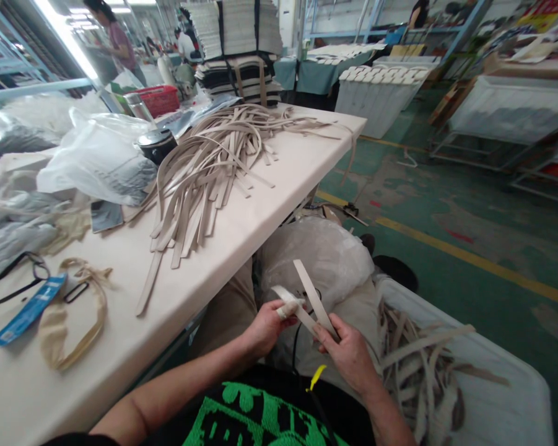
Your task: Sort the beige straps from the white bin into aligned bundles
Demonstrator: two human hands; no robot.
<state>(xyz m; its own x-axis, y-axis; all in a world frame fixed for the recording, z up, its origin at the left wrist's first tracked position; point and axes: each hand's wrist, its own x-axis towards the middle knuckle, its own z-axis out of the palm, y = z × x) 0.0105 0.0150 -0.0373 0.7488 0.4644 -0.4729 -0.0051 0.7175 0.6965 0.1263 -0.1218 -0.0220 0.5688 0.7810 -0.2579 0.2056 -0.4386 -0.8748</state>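
Over my lap, my right hand (346, 344) grips a beige strap (312, 288) whose two free ends spread apart in a V. My left hand (272, 322) is closed at one of those ends, with pale wrapping on a finger and a small white piece at the fingertips; I cannot make out exactly what that piece is. On the table to the left lies a large heap of similar beige straps (204, 179), their ends hanging loosely toward me. More straps (427, 365) lie tangled in a white bin (501, 371) to my right.
The pale table (260, 210) has its edge close to my left arm. On it are a plastic bag (97, 155), a black lidded jar (156, 144), glasses (16, 279), a blue tag (28, 310) and a cloth band (69, 334). Bundled stacks (236, 56) stand at its far end.
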